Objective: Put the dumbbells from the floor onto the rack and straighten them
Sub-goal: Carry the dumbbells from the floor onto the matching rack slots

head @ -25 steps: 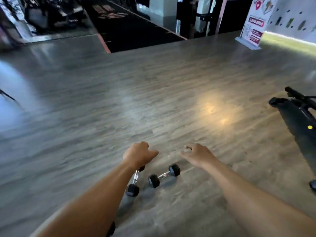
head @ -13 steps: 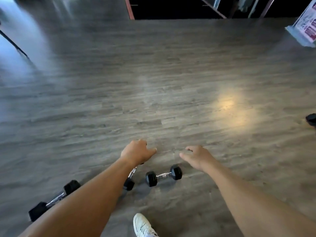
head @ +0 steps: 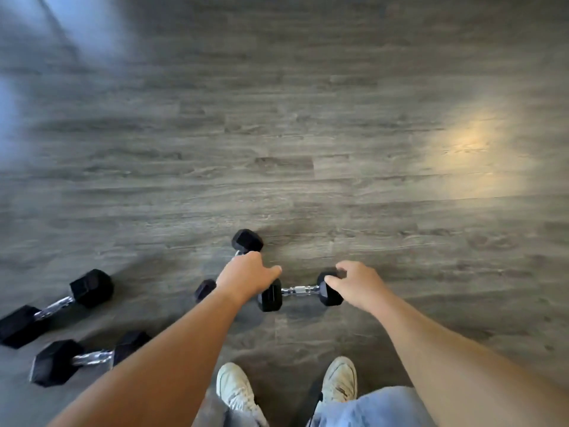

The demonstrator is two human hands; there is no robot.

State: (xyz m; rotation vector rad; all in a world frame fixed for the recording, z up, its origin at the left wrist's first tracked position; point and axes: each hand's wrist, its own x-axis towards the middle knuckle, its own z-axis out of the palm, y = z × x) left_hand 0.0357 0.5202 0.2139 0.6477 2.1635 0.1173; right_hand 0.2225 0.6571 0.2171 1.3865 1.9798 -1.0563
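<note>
Four black hex-head dumbbells with chrome handles on the grey wood-plank floor (head: 338,134). Our left hand (head: 244,277) sits over the handle of the angled small dumbbell (head: 247,240), can't tell if the fingers have closed on it. Our right hand (head: 357,285) hangs loosely curled over the sideways small dumbbell (head: 300,291), fingertips at its right head. Two bigger dumbbells (head: 58,306) (head: 89,357) lie well off to the left, white sneakers (head: 235,389) below.

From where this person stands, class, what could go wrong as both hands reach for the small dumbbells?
1. The right hand is over one head of the small dumbbell, not its handle; it may slip.
2. White shoes stand just below: a drop could hit toes.
3. Larger dumbbells lie left, a possible trip hazard.
</note>
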